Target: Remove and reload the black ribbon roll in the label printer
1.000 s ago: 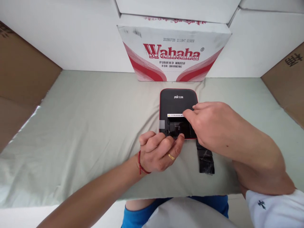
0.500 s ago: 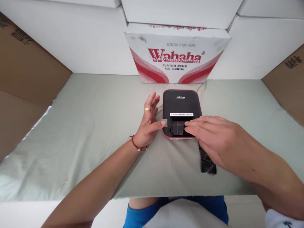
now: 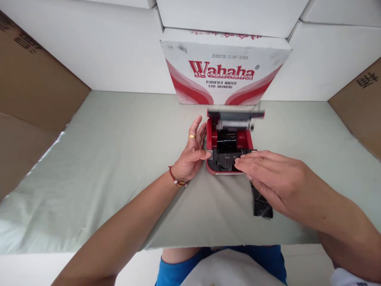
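A red and black label printer stands in front of me with its lid raised and blurred by motion. Inside lies a shiny black roll, its black film running over the front part. My left hand is at the printer's left side, thumb on the grey latch, the other fingers stretched out. Over the front right corner, my right hand has its fingers pressed together, seemingly pinching the printer there; its thumb is partly hidden. A shiny black strip lies on the cloth under that hand.
A grey-green cloth covers the table. Behind the printer stands a white and red water carton, against large white boxes. Brown cardboard walls flank the table on the left and right.
The printer's lid has swung up and back, exposing the red interior and black roll. Both hands have kept about the same places on the printer; the view has shifted slightly.
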A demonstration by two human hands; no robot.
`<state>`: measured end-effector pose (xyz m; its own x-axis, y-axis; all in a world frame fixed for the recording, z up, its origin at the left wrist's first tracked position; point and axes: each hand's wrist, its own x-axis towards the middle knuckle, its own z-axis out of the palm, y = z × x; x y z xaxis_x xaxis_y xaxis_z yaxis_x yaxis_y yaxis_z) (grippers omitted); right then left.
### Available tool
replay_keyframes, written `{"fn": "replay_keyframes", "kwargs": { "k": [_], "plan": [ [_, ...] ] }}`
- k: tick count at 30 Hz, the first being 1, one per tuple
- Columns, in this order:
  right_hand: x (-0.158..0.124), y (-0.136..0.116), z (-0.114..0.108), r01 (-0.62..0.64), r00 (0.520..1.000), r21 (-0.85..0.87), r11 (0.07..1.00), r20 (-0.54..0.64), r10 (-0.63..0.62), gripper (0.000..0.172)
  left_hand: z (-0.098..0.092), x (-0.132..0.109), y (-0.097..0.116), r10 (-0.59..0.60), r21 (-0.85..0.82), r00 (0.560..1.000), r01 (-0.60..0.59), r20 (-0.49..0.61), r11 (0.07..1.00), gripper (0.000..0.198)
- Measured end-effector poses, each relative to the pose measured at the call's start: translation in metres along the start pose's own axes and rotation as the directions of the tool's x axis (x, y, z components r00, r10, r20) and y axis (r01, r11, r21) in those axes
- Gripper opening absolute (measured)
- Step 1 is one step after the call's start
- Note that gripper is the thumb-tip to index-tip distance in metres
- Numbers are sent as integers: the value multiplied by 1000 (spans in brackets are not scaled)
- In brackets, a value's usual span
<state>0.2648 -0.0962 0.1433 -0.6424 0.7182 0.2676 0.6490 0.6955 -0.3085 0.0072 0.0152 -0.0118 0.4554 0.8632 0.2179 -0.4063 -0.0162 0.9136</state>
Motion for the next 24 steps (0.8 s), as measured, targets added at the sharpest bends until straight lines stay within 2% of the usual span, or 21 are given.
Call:
{"fn": "replay_keyframes", "kwargs": {
  "k": [3,5,7,12,15,18,21,24],
  "plan": [
    [24,5,-6,-184,983,-59,981,-2,184,37,6,0,0,-1,-19,1000,1,-3,1000,105],
    [47,12,-7,-322,945,-142,936,20,328,40,7,0,-2,6,-19,1000,-7,-19,1000,101],
    [73,22,-5,-397,900,-233,888,91,426,41,7,0,-5,13,-13,1000,-13,-26,1000,101],
    [118,42,9,-380,786,-463,800,294,544,38,5,2,-12,23,-4,1000,-23,-19,1000,104],
    [129,45,16,-324,755,-550,770,340,561,31,4,2,-14,22,-1,1000,-22,-20,1000,106],
    [132,42,20,-347,721,-570,745,345,600,27,2,3,-17,33,36,999,-32,-6,999,111],
    [125,29,16,-429,733,-508,747,288,616,34,-1,3,-19,40,67,999,-41,13,997,112],
    [97,12,-3,-480,807,-352,804,182,561,28,-2,3,-20,42,62,999,-42,6,997,111]
  ]
}}
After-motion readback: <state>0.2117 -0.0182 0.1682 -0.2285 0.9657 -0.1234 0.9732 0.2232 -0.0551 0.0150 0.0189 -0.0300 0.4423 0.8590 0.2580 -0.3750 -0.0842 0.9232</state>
